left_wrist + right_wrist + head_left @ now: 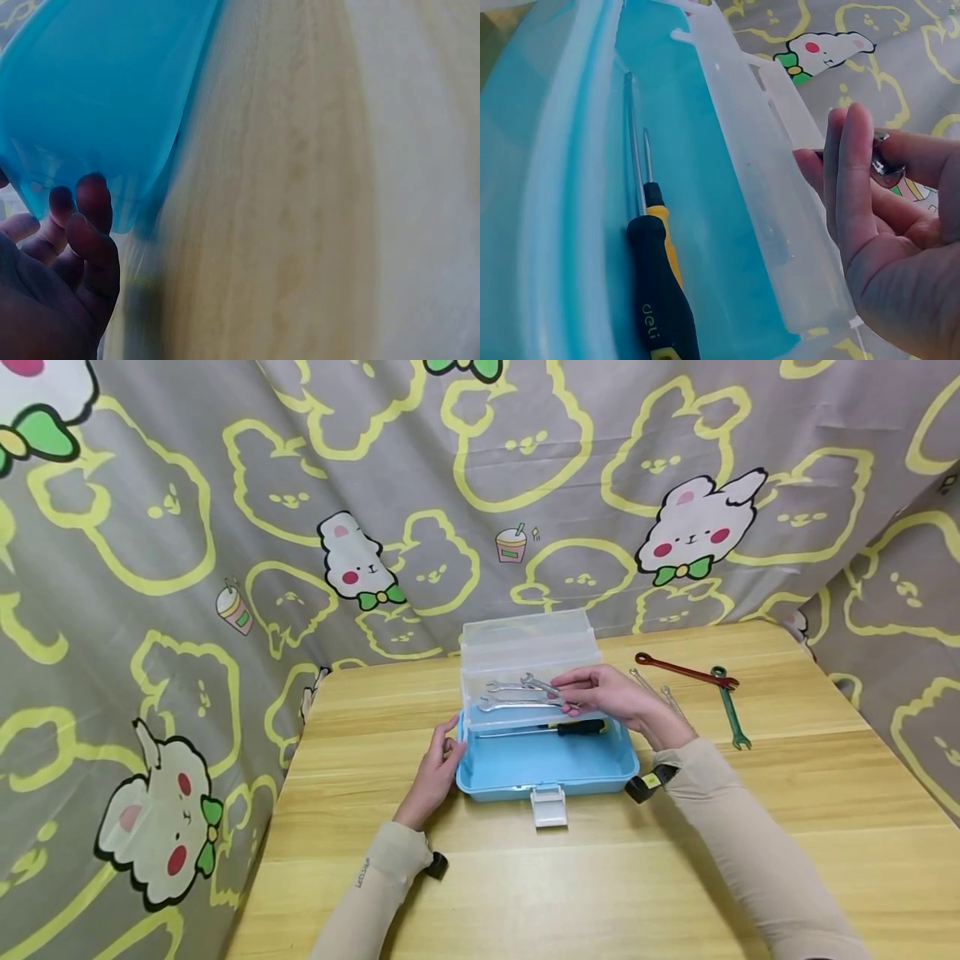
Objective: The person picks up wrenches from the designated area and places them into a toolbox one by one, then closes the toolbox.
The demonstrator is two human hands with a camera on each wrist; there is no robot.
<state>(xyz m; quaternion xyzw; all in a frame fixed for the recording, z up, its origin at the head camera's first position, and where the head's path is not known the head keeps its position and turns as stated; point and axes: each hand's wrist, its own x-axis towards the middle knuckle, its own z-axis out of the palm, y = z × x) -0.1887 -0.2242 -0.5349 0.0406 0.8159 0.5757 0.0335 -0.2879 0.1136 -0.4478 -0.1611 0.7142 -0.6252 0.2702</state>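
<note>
Silver open-ended wrench (pixel 540 685) juts from our right hand (pixel 602 693), clamped between thumb and fingers — we should keep it level, clear of the wrenches (pixel 504 687) near our fingertips in the translucent tray (pixel 517 721), while our left hand (pixel 438 768), fingers loosely bent, rests against the blue toolbox (pixel 502 793).

Beige sleeves (pixel 738 827) carry black wristbands (pixel 437 865) and apparently dark lettering (pixel 363 873).

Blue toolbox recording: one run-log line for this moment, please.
toolbox: open; left hand: touching toolbox's left end; right hand: holding silver wrench over toolbox; black screwdriver: in toolbox; red wrench, green wrench: on table
</note>
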